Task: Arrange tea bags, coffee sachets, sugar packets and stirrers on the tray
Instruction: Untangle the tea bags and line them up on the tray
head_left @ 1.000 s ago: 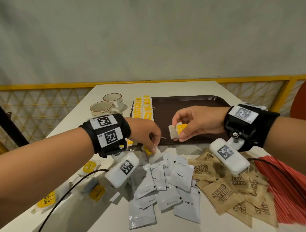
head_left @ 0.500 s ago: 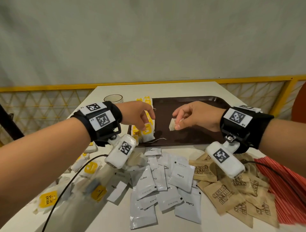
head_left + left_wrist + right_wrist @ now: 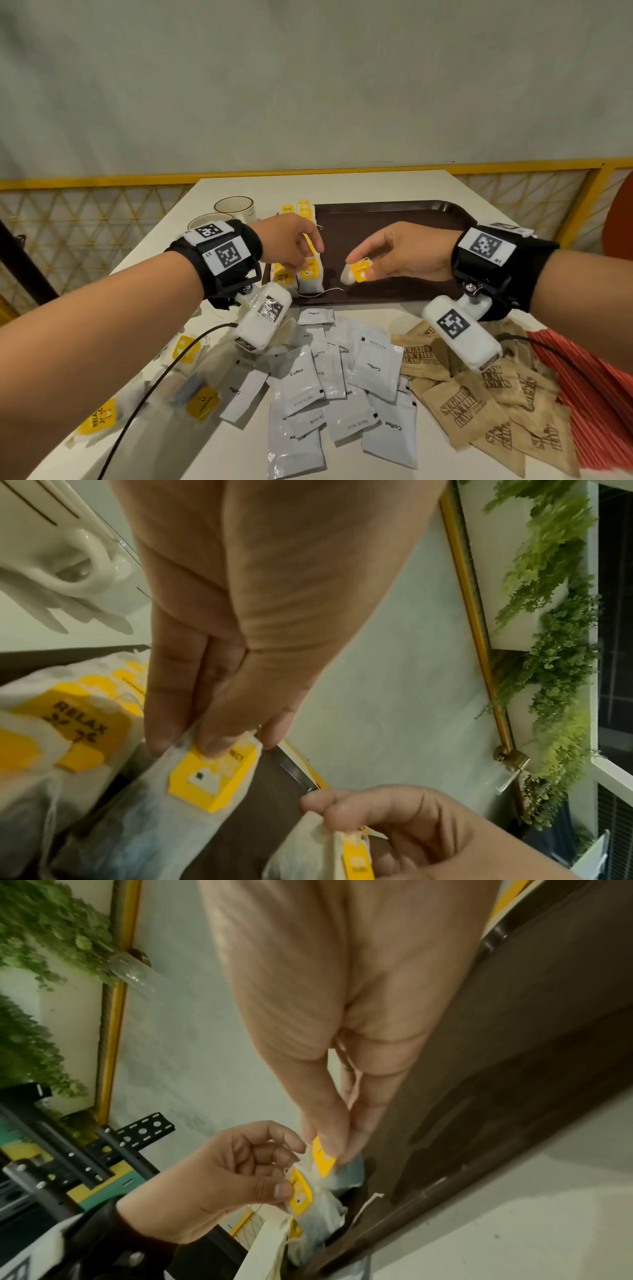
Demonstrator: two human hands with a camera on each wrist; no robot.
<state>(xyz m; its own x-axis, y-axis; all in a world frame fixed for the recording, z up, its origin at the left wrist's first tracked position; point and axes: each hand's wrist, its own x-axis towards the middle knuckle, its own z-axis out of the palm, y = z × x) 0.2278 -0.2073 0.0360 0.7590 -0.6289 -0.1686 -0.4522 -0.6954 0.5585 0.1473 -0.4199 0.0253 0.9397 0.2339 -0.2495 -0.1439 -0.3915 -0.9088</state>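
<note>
A dark brown tray [image 3: 394,219] lies at the middle of the white table. My left hand [image 3: 306,266] pinches the top of a yellow-tagged tea bag [image 3: 310,279] at the tray's near left corner, beside a row of tea bags [image 3: 305,209]; its string trails onto the tray. The left wrist view shows this tea bag [image 3: 212,775] under the fingertips [image 3: 219,739]. Just right of it, my right hand [image 3: 359,263] holds a second tea bag [image 3: 356,272] over the tray. In the right wrist view that second tea bag [image 3: 325,1156] is pinched between thumb and fingers.
White coffee sachets [image 3: 342,377] are heaped in front of the tray, brown sugar packets [image 3: 479,397] to their right, red stirrers [image 3: 599,394] at the right edge. More tea bags [image 3: 185,349] lie under my left arm. Two cups [image 3: 236,205] stand left of the tray.
My left hand rose from the table in front of the tray and carried a tea bag onto the tray's left side. My right hand kept its tea bag and sank slightly.
</note>
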